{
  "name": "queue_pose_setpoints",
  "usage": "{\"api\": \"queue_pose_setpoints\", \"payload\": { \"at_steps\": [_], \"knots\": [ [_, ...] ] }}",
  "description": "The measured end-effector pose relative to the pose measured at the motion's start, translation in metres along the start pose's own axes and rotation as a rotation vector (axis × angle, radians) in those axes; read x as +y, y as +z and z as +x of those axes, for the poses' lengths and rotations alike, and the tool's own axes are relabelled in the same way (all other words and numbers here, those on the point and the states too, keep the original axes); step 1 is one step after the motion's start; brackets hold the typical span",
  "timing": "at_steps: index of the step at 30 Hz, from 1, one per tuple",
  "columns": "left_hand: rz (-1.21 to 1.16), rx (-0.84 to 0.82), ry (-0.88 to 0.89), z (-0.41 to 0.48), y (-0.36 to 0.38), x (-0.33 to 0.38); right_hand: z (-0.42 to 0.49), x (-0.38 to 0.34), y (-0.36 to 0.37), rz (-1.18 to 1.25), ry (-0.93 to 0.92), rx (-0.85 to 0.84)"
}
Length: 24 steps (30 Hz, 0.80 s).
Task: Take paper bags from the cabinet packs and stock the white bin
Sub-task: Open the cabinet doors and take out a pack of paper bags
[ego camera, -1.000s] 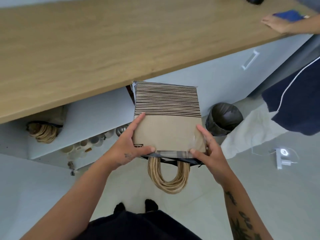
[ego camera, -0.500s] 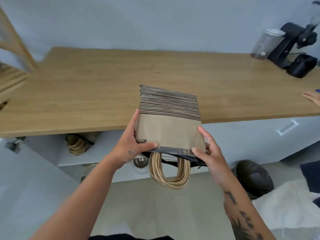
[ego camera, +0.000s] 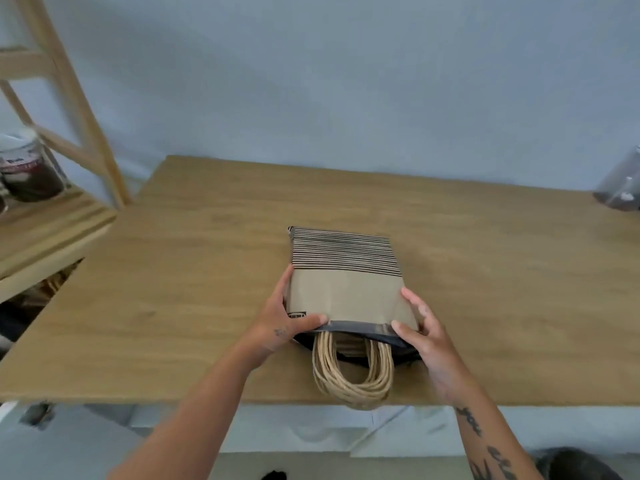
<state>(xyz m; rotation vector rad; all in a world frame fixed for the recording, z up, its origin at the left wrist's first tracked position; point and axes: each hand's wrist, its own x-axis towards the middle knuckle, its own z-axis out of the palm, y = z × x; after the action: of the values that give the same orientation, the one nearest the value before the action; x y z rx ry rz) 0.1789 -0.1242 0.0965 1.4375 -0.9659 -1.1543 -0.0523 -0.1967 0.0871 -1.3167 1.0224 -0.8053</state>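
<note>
Bag pack (ego camera: 346,289) between both hands, near countertop (ego camera: 173,289) edge

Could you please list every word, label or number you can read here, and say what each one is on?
None can be read.
Small dark label on the pack of paper bags, by the left hand: too small to read.
Printed label on the jar on the wooden shelf: blurred.
</note>
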Motion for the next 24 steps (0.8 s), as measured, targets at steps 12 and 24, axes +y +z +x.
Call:
{"api": "queue_pose_setpoints", "payload": {
  "at_steps": [12,24],
  "knots": [
    [0.106,-0.065,-0.056,0.16,-0.027,0.029,0.164,-0.028,0.007,-0.055,-0.015,0.104],
    [0.079,0.041,-0.051,0.235,-0.004,0.027,0.228,-0.015,-0.017,-0.253,-0.167,0.204]
  ]
}}
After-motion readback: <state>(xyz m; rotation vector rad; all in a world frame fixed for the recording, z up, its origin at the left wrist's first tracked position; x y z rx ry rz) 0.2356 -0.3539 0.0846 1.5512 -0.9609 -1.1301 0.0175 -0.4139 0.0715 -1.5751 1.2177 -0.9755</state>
